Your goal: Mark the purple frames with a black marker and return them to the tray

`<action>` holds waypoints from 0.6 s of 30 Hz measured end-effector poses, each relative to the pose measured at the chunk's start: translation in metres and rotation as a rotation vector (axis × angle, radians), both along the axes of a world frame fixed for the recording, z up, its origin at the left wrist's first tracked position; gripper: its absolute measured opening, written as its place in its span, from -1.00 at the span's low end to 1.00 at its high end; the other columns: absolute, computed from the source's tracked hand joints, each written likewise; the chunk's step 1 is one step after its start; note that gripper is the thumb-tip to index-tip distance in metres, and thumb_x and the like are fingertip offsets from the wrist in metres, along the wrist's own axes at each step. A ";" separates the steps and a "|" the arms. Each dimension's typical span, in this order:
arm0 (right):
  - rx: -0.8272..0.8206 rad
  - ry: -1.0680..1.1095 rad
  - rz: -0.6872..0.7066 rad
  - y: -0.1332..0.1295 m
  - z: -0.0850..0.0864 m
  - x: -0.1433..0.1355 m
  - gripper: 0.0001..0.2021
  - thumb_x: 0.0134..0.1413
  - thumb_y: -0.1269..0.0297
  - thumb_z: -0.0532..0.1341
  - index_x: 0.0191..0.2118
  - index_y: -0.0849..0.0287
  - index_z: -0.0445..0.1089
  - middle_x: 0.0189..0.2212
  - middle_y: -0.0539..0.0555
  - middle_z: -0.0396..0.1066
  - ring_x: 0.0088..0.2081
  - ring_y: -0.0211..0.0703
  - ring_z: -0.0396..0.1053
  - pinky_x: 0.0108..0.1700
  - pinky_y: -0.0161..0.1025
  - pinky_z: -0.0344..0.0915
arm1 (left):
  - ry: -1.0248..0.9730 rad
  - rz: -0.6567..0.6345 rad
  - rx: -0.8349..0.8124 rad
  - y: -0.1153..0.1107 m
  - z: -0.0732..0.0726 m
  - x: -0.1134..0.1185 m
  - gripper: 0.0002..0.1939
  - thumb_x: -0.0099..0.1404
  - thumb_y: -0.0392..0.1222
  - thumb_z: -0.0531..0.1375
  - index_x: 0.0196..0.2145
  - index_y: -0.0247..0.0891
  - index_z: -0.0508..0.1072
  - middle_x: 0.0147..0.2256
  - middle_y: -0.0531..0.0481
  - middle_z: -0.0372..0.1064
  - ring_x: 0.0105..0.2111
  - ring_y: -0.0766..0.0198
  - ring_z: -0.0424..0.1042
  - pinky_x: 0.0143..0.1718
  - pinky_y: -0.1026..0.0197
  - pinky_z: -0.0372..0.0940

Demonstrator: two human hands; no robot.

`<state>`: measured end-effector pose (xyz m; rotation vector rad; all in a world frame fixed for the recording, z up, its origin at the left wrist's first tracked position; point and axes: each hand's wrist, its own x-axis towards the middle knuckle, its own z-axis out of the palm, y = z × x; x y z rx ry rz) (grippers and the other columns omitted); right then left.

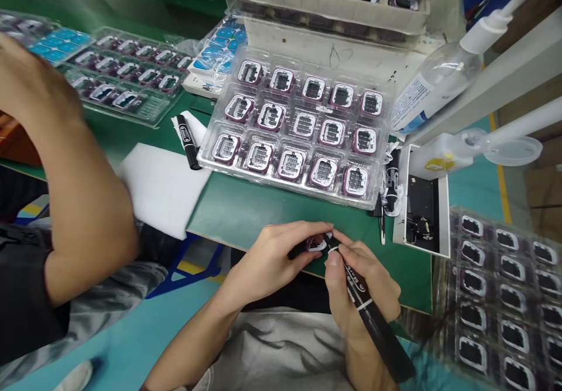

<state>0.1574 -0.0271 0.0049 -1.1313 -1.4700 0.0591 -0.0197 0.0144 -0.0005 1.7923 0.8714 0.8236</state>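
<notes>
My left hand (274, 256) pinches a small dark part with a white rim (317, 242) near the table's front edge. The fingers cover much of it. In my right hand (357, 280) is a thick black marker (366, 306), slanted so that its tip meets the part's edge. Just beyond my hands lies a clear plastic tray (281, 181) with rows of similar white-rimmed, purplish-sided parts in its pockets.
A co-worker's arm (83, 186) reaches in at left. Another black marker (188, 142) lies beside a white sheet (162, 186). Bottles (439, 81) and a small open box (443, 215) stand right. More filled trays (492, 285) sit lower right, left and behind.
</notes>
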 end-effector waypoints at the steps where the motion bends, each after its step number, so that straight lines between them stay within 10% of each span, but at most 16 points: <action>1: 0.011 -0.016 0.007 0.000 0.000 0.000 -0.70 0.11 0.60 0.42 -0.06 0.14 0.62 -0.40 -0.11 0.58 -0.44 -0.15 0.65 -0.18 -0.06 0.88 | 0.003 0.000 0.006 0.000 0.000 0.000 -0.55 0.62 -0.22 0.35 0.39 -0.03 0.60 0.24 -0.14 0.73 0.16 -0.09 0.78 0.19 0.04 0.68; 18: 0.030 -0.073 0.030 0.001 0.001 -0.002 -0.70 0.11 0.68 0.42 -0.07 0.26 0.61 -0.37 -0.06 0.54 -0.40 -0.16 0.63 -0.12 -0.09 0.88 | -0.010 0.067 -0.017 -0.001 0.002 0.003 -0.62 0.53 -0.25 0.45 0.25 -0.13 0.70 0.13 -0.12 0.78 0.05 0.03 0.80 0.07 0.20 0.68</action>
